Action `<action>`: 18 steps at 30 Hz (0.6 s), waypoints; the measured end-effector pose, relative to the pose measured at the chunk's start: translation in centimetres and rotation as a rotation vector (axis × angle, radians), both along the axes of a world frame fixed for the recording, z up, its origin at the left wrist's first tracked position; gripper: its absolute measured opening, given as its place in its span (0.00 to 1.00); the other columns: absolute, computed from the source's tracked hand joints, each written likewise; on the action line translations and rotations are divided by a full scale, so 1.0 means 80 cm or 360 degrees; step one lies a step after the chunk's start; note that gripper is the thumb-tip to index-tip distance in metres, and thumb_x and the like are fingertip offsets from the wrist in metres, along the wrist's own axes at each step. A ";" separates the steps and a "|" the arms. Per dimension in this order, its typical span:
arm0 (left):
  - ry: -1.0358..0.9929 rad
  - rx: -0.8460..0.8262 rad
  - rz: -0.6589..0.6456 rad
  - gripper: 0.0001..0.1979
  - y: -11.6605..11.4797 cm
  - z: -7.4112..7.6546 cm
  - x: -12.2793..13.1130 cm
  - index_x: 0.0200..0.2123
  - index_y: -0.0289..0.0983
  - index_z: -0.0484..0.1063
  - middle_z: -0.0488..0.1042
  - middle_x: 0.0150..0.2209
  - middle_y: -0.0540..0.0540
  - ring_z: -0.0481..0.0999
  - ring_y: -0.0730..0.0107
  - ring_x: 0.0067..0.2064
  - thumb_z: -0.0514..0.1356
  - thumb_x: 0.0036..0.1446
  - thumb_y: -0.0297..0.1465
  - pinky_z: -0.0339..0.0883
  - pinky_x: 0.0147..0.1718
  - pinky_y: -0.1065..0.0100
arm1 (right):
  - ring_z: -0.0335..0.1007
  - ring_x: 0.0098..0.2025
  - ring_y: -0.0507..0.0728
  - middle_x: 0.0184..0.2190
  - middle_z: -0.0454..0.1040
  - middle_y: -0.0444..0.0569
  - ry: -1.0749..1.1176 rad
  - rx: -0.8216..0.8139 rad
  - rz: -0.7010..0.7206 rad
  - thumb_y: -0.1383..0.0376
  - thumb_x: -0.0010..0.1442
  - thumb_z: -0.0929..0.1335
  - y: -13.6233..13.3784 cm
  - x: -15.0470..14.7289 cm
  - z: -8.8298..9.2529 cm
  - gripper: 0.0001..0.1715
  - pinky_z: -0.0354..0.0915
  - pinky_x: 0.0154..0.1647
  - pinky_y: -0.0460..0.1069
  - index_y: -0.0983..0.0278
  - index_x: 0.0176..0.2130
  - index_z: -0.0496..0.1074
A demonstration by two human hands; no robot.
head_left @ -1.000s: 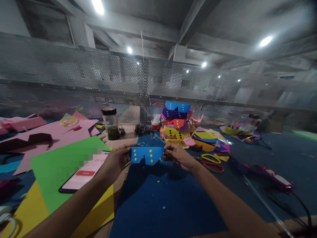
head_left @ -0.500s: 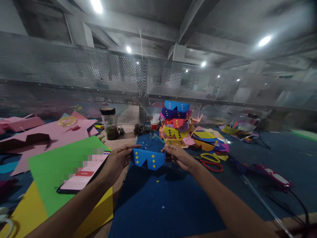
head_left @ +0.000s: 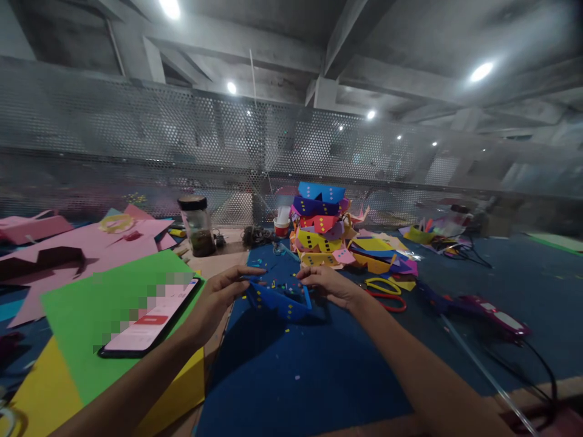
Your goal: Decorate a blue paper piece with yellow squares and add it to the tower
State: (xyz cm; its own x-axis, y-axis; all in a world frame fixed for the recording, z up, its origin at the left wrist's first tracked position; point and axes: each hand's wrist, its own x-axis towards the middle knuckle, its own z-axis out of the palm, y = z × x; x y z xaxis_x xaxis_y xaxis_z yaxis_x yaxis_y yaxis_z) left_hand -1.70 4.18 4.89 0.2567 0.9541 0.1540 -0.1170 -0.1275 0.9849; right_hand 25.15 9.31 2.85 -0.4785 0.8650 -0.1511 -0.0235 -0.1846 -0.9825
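Blue folded-paper strip with yellow squares (head_left: 277,306): between the hands, tilted, right end lower, over the dark blue tabletop (head_left: 300,370).
Left hand (head_left: 222,294): fingertips at the strip's left end; grasping or released, cannot tell.
Right hand (head_left: 330,285): fingers bent near its right end; grip unclear.
Scissors with red and yellow handles (head_left: 387,294): beside the right wrist.

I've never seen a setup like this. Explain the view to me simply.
There is no machine here: you see a person's bare hands, from a camera worn on their head, looking forward and down. The left hand and right hand are at opposite ends of a blue paper piece with yellow diamonds; whether the fingers grip it is hard to tell. On the blue surface are scissors and a colourful paper stack. To the left, a phone lies on a green sheet.
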 end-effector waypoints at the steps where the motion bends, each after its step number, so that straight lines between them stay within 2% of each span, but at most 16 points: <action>1: 0.0019 0.0016 -0.0015 0.14 -0.001 0.000 0.000 0.47 0.37 0.75 0.79 0.39 0.45 0.75 0.65 0.40 0.59 0.57 0.29 0.65 0.40 0.67 | 0.68 0.31 0.49 0.32 0.72 0.43 -0.0018 0.0006 -0.0010 0.66 0.49 0.73 0.000 -0.001 0.000 0.15 0.64 0.29 0.43 0.63 0.39 0.73; 7: 0.0062 0.0039 -0.0050 0.14 0.001 -0.002 0.000 0.47 0.37 0.75 0.80 0.41 0.43 0.76 0.59 0.44 0.60 0.57 0.30 0.64 0.45 0.62 | 0.66 0.25 0.48 0.26 0.71 0.42 -0.0148 0.0058 -0.0064 0.66 0.48 0.71 -0.002 -0.006 -0.001 0.14 0.59 0.24 0.42 0.64 0.38 0.72; 14: 0.0042 0.0031 -0.0105 0.14 -0.001 -0.001 0.001 0.47 0.37 0.74 0.80 0.41 0.42 0.76 0.60 0.45 0.60 0.57 0.31 0.64 0.46 0.64 | 0.70 0.32 0.52 0.30 0.73 0.44 -0.0303 0.0284 -0.0112 0.71 0.45 0.69 -0.001 -0.010 -0.003 0.17 0.64 0.32 0.45 0.64 0.39 0.70; 18: -0.0001 -0.0022 -0.0065 0.14 -0.003 0.000 0.004 0.46 0.36 0.75 0.80 0.40 0.42 0.77 0.60 0.43 0.60 0.55 0.29 0.65 0.44 0.64 | 0.67 0.30 0.51 0.30 0.72 0.43 -0.0427 0.0476 -0.0165 0.76 0.42 0.66 -0.003 -0.014 -0.001 0.23 0.61 0.31 0.45 0.64 0.41 0.68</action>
